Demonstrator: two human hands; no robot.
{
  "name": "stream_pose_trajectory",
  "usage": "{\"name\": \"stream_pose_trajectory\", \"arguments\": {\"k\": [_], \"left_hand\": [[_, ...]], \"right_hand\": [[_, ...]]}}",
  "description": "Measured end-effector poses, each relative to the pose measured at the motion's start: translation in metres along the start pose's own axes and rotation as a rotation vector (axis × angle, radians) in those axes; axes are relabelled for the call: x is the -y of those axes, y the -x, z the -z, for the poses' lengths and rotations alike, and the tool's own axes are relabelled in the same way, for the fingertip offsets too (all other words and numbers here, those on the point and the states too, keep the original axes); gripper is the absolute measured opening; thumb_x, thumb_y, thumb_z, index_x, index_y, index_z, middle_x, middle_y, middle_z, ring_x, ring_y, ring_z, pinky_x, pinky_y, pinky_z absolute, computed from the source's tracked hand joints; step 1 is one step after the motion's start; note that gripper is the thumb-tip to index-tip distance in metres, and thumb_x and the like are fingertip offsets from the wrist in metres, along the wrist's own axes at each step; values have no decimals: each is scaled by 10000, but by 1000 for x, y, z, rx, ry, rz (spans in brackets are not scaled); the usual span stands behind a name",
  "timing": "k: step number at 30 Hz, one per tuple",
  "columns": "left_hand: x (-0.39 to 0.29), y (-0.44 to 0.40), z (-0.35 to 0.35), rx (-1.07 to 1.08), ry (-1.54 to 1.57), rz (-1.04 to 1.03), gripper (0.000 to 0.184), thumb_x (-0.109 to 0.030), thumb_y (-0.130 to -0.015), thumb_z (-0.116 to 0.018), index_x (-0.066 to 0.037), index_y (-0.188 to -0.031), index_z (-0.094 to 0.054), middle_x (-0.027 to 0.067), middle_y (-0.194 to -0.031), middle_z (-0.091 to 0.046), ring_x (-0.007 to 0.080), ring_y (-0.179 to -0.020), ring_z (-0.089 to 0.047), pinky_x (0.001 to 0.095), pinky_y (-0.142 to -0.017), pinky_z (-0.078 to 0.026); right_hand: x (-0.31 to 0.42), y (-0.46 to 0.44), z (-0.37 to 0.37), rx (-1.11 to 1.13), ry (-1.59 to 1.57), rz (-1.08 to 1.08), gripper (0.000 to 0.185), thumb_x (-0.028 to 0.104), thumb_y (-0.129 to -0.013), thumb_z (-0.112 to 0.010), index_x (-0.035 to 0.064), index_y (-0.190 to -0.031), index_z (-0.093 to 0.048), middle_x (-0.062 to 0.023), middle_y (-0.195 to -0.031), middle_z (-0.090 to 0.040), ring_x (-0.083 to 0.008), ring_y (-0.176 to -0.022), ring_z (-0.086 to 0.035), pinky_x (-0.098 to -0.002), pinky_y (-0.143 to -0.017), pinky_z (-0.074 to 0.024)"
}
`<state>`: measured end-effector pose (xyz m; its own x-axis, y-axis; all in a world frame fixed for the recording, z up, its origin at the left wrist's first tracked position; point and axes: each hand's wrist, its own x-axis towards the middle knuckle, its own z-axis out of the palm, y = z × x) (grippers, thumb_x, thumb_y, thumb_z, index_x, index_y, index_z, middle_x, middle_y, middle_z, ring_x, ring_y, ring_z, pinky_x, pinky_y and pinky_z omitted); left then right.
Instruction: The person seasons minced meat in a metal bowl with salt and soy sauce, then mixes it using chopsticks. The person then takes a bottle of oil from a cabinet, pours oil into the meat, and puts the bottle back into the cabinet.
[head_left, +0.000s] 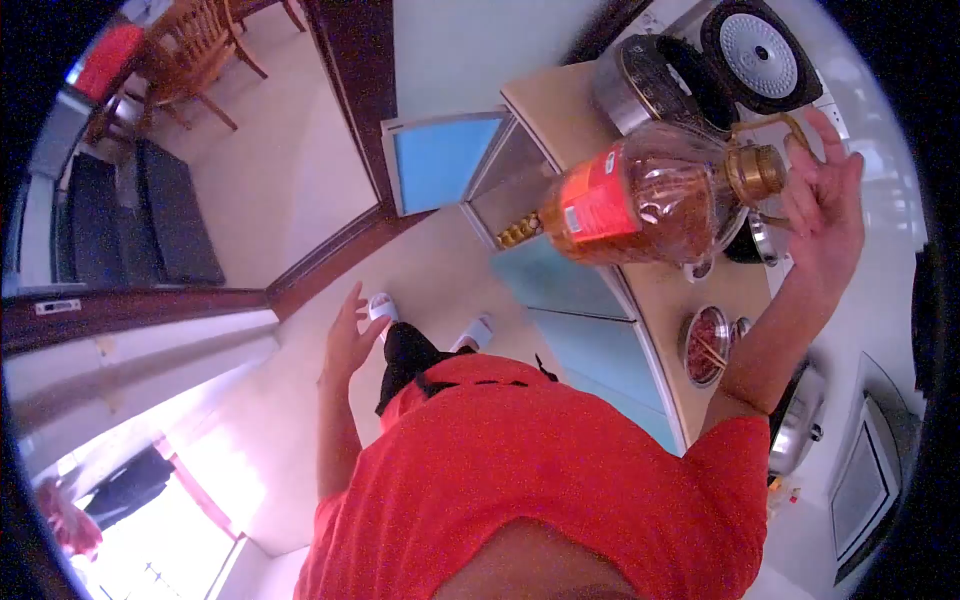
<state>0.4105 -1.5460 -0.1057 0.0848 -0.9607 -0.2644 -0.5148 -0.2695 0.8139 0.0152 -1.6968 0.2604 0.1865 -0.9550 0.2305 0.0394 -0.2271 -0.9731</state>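
My right hand [825, 200] is closed around the looped handle of a large clear oil bottle [680, 190], raised over the counter's edge. The bottle lies tilted nearly sideways in view, with a gold cap by my fingers, a red label and amber liquid inside. Low beside my body hangs my left hand [350, 335], holding nothing, its fingers apart. Below the bottle on the counter is a bowl of red chopped meat [706, 345] with chopsticks in it. Behind the bottle stands a rice cooker [650, 85] with its lid [762, 52] raised.
A blue cabinet door [445, 160] stands open under the wooden-coloured counter [555, 105], with several gold-topped items [520, 230] inside. A lidded metal pot [797, 420] is beyond my right arm. At upper left, a doorway leads to a wooden chair [195, 50].
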Motion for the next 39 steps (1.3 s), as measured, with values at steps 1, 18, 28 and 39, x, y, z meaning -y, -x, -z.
{"name": "stream_pose_trajectory", "arguments": {"k": [1, 18, 28, 39], "left_hand": [[7, -5, 7, -2, 2, -1, 743, -338, -752, -669, -69, -1337, -297, 167, -1130, -533, 261, -933, -566, 364, -794, -450], [92, -40, 139, 75, -312, 194, 701, -276, -754, -677, -66, -1324, -327, 169, -1122, -531, 270, -920, -548, 360, -815, -437], [125, 4, 56, 326, -343, 691, 714, -353, -742, -683, -45, -1300, -362, 173, -1098, -558, 270, -934, -569, 364, -790, -466], [117, -40, -13, 307, -227, 739, 602, -268, -775, -666, -27, -1262, -408, 171, -1079, -576, 263, -931, -587, 349, -771, -482]], "right_hand": [[5, 0, -9, 44, -42, -6, 540, 420, -908, -414, 22, -1268, -350, 10, -749, -419, -9, -416, -263, -145, -337, -197], [-329, -1, -150, -173, -350, -829, 324, 358, -860, -521, 40, -900, -569, 25, -584, -411, -77, -452, -381, -231, -406, -317], [-615, -19, -83, -784, -544, -946, 476, 549, -792, -542, 84, -694, -532, 29, -528, -377, -112, -437, -373, -263, -407, -350], [-809, -48, 68, -889, -496, -728, 423, 476, -819, -526, 60, -853, -596, 9, -590, -458, -136, -517, -467, -316, -496, -428]]}}
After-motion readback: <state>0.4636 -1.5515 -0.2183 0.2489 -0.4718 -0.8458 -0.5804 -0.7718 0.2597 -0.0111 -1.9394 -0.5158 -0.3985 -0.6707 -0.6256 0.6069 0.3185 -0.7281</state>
